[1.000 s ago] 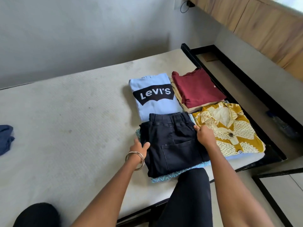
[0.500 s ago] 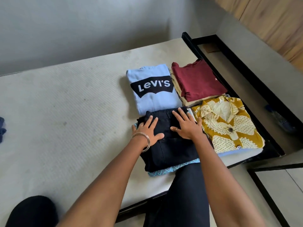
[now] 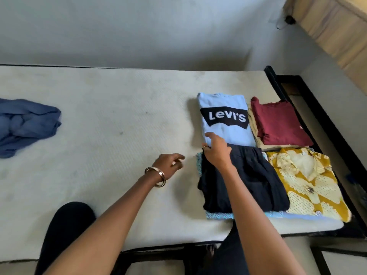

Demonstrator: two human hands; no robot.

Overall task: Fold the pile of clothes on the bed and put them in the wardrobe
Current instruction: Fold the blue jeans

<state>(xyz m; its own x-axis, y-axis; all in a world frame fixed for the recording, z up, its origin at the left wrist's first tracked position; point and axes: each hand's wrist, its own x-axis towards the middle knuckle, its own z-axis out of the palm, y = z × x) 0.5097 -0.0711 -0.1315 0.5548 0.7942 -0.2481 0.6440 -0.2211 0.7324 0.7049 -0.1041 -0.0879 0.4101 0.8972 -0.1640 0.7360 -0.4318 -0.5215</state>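
- Both hands have lifted off the dark trousers point(image 3: 244, 179) since half a second ago, when they pressed flat on the folded cloth; your view has swung left, bringing a crumpled blue garment point(image 3: 25, 126) into sight.
- Your left hand point(image 3: 168, 165) hovers over bare mattress just left of the stack, its grip loosely curled and holding nothing.
- Your right hand point(image 3: 216, 149) rests at the trousers' far left corner, fingers relaxed, pinching nothing that can be made out.
- Folded pieces sit together at the right end of the bed point(image 3: 119, 116): the Levi's shirt point(image 3: 224, 118), a maroon top point(image 3: 278, 122), a yellow patterned shirt point(image 3: 309, 181), and the trousers atop a light patterned piece.
- That blue garment, seemingly the last unfolded item, lies well apart at the bed's left edge, its long axis roughly across the view; your left hand is the nearer one for the reach.
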